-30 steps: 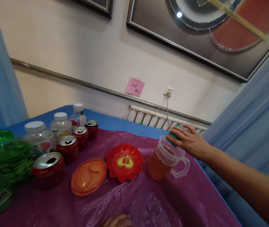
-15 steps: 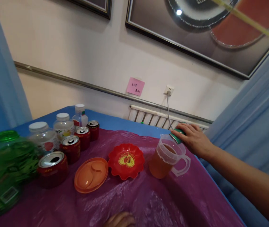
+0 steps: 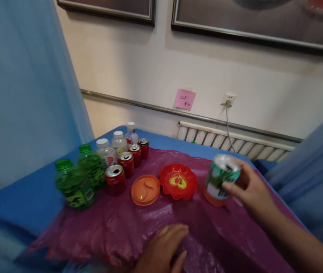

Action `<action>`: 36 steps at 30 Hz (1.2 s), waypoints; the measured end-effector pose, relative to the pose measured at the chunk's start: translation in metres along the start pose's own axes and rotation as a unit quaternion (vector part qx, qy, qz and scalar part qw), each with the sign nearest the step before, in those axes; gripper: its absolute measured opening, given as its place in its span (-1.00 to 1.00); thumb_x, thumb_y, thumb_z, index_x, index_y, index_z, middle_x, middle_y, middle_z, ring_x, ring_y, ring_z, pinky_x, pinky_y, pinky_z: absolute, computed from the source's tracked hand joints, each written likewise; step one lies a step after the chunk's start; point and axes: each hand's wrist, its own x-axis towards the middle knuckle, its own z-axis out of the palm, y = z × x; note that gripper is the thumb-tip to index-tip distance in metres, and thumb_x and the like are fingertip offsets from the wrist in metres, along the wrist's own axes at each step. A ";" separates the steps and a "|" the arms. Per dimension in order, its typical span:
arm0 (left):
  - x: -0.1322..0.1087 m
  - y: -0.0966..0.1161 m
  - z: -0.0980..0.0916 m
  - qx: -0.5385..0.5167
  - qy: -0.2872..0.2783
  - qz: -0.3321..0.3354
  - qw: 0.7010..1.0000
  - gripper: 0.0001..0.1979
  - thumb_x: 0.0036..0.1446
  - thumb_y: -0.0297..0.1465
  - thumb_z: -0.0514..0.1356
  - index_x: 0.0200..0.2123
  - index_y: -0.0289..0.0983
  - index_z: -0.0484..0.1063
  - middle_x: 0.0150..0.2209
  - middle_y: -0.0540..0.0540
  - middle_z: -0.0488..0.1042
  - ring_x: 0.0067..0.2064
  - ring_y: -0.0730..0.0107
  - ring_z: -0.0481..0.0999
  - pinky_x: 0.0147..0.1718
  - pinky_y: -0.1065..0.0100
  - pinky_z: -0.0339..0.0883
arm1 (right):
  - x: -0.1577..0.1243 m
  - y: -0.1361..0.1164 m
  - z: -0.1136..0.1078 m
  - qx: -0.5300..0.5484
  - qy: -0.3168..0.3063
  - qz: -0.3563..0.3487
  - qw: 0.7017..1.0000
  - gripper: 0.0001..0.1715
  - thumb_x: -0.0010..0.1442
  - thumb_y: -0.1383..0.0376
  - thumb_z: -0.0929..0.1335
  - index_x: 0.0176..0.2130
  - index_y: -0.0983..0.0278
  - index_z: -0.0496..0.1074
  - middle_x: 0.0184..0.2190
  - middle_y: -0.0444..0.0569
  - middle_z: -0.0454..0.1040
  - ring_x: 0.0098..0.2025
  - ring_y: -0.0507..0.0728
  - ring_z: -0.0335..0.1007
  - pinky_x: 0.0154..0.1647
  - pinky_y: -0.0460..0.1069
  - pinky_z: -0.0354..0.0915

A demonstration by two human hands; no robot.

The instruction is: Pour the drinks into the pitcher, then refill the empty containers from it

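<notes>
My right hand (image 3: 249, 189) is wrapped round a green-and-white drink can (image 3: 220, 180), its opened top facing up. Behind the can, a clear plastic pitcher with amber liquid (image 3: 214, 199) is mostly hidden. To the left of these lies a red plate (image 3: 189, 184) with a scalloped rim and a yellow heart print. Beside that plate is a round orange divided dish (image 3: 141, 186). My left hand (image 3: 161, 248) is near the front, over the purple plastic sheet (image 3: 116, 223), fingers stretched out and holding nothing.
Several red cans (image 3: 116, 181) run in a row to the back left. Alongside them stand green bottles (image 3: 74, 185) and clear white-capped bottles (image 3: 107, 153). Blue curtains (image 3: 30, 94) hang at both sides; a radiator (image 3: 207, 136) is on the wall.
The green can, tipped over the pitcher's rim before, is now upright and nearer, in front of the pitcher. My left hand has come further into view. The camera has turned left.
</notes>
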 end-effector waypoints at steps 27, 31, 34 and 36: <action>-0.035 -0.098 -0.120 0.211 0.164 -0.348 0.899 -0.31 0.15 0.01 0.23 0.22 -0.28 0.34 0.20 -0.33 0.50 0.22 -0.17 0.50 0.20 -0.12 0.37 | -0.073 0.001 0.202 -0.267 -0.359 -0.095 0.889 -0.69 0.39 0.41 0.25 -0.03 0.27 0.56 -0.07 0.12 0.57 -0.06 0.25 0.52 -0.01 0.10 0.42; -0.038 -0.104 -0.116 0.248 0.183 -0.292 0.906 -0.30 0.21 0.01 0.19 0.27 -0.29 0.26 0.27 -0.38 0.42 0.29 -0.18 0.43 0.25 -0.14 0.32 | -0.067 0.007 0.218 -0.282 -0.375 -0.087 0.879 -0.75 0.33 0.44 0.29 -0.14 0.31 0.56 -0.19 0.13 0.58 -0.15 0.24 0.53 -0.12 0.06 0.40; -0.039 -0.100 -0.118 0.277 0.201 -0.255 0.904 -0.35 0.24 -0.02 0.18 0.26 -0.30 0.27 0.30 -0.40 0.38 0.32 -0.23 0.38 0.25 -0.19 0.30 | -0.066 0.010 0.224 -0.274 -0.378 -0.076 0.881 -0.76 0.29 0.48 0.29 -0.18 0.32 0.55 -0.22 0.14 0.58 -0.21 0.23 0.54 -0.20 0.03 0.39; -0.042 -0.088 -0.117 0.291 0.223 -0.234 0.901 -0.40 0.26 -0.09 0.21 0.26 -0.27 0.28 0.32 -0.39 0.34 0.34 -0.24 0.35 0.27 -0.23 0.27 | -0.065 0.008 0.223 -0.254 -0.370 -0.068 0.891 -0.77 0.27 0.50 0.30 -0.22 0.31 0.54 -0.23 0.13 0.59 -0.22 0.21 0.54 -0.21 0.02 0.38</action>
